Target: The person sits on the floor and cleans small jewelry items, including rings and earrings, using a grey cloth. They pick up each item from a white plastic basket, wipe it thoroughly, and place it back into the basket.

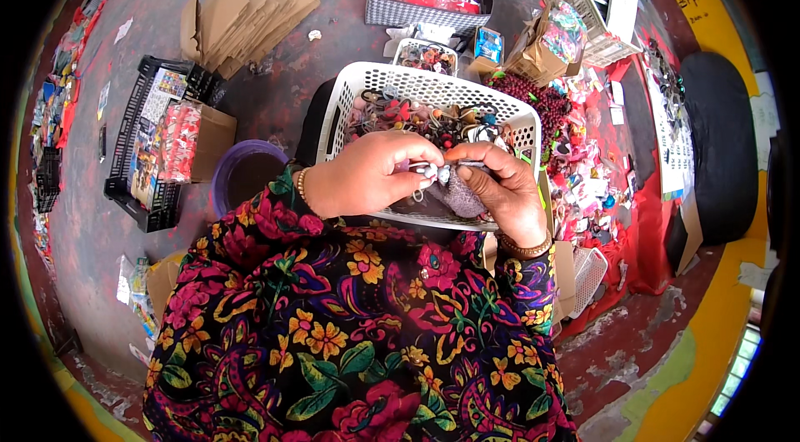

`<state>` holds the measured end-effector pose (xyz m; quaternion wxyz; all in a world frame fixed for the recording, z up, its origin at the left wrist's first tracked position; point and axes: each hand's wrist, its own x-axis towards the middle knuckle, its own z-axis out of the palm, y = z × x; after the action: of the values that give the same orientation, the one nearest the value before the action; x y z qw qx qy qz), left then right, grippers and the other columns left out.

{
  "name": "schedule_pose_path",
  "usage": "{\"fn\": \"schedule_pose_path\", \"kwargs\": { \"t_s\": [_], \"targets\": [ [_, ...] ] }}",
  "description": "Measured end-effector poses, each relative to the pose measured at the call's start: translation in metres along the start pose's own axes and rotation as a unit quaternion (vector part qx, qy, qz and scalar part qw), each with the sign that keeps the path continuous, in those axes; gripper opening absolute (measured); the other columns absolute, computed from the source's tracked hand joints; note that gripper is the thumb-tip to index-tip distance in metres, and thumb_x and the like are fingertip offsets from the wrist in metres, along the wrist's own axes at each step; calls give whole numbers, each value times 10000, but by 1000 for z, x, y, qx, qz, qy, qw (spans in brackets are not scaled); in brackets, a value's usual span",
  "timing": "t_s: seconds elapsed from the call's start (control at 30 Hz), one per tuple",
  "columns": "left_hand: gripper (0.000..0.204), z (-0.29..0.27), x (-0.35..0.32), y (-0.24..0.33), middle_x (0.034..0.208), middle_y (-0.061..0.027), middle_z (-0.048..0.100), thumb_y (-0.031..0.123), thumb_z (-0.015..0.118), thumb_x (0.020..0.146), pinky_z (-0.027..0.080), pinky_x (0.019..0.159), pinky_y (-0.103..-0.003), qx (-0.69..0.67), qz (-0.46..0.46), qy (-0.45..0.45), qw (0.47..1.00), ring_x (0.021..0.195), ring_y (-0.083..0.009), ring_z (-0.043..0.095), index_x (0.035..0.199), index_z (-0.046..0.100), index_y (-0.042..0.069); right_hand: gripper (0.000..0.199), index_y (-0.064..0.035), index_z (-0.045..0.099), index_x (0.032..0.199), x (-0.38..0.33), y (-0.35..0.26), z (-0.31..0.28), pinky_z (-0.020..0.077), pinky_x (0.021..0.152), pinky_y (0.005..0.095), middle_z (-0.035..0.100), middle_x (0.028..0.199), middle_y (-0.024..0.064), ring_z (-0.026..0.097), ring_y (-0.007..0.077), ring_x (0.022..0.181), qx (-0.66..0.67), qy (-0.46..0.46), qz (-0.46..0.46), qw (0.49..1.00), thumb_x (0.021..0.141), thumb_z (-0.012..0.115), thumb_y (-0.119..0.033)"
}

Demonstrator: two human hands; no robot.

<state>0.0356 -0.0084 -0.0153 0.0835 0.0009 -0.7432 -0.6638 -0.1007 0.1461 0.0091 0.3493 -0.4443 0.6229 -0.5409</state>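
Note:
My left hand (367, 175) and my right hand (510, 196) meet over a white perforated plastic basket (337, 109). Both are closed in a pinch on a small white and grey hair ornament (441, 173), partly hidden by the fingers. A speckled grey piece of fabric (461, 199) hangs just under it, beside my right fingers; whether the two are joined I cannot tell. Hair ties and small trinkets (417, 119) in many colours fill the basket below.
Beyond the basket stand a smaller white basket (402, 53) and a grey box of pink packets (383, 13). To the left are a purple bucket (223, 179), a black crate (125, 167) and folded cardboard (250, 9). Loose colourful pieces (587, 179) are heaped at right.

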Motion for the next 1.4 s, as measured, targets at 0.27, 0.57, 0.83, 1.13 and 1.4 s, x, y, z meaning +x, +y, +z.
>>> {"fn": "schedule_pose_path", "kwargs": {
  "t_s": [0.27, 0.57, 0.83, 1.13, 1.4],
  "targets": [
    [274, -4, 0, 2, 878, 13, 511, -34, 579, 766, 379, 690, -192, -96, -79, -14, 992, 787, -37, 459, 1009, 476, 40, 124, -2, 581, 938, -4, 6, 4, 408, 677, 189, 575, 823, -13, 493, 44, 741, 48, 13, 85, 995, 816, 574, -25],
    [325, -5, 6, 6, 1055, -80, 498, -26, 583, 763, 354, 874, -269, 138, 199, 284, 928, 956, -141, 488, 1069, 476, -1, 123, 18, 573, 928, -1, 6, 7, 447, 674, 206, 594, 838, 28, 553, 84, 734, 318, 95, 196, 923, 811, 539, 1],
    [176, 6, 3, 0, 921, -55, 557, 74, 541, 858, 396, 580, -176, -117, -41, 97, 988, 717, -56, 512, 1017, 544, -3, 121, 23, 577, 930, 3, 5, 12, 438, 690, 198, 593, 848, 29, 540, 73, 761, 324, 71, 179, 926, 825, 529, -9],
    [165, 0, 3, -4, 919, -91, 601, 84, 523, 871, 513, 649, -237, -344, -121, 144, 920, 777, -148, 608, 994, 555, -21, 294, 16, 463, 1135, -2, -9, 1, 400, 750, 186, 537, 1006, 36, 486, 57, 869, 245, 64, 115, 961, 843, 459, 53],
    [168, 3, 3, -4, 949, -107, 588, 48, 512, 868, 523, 764, -300, -350, -131, 124, 919, 837, -186, 604, 1002, 546, -48, 142, -29, 567, 970, -5, -8, 3, 394, 771, 201, 561, 933, 12, 501, 79, 860, 82, 113, -18, 990, 835, 542, 6]
  ]
}}
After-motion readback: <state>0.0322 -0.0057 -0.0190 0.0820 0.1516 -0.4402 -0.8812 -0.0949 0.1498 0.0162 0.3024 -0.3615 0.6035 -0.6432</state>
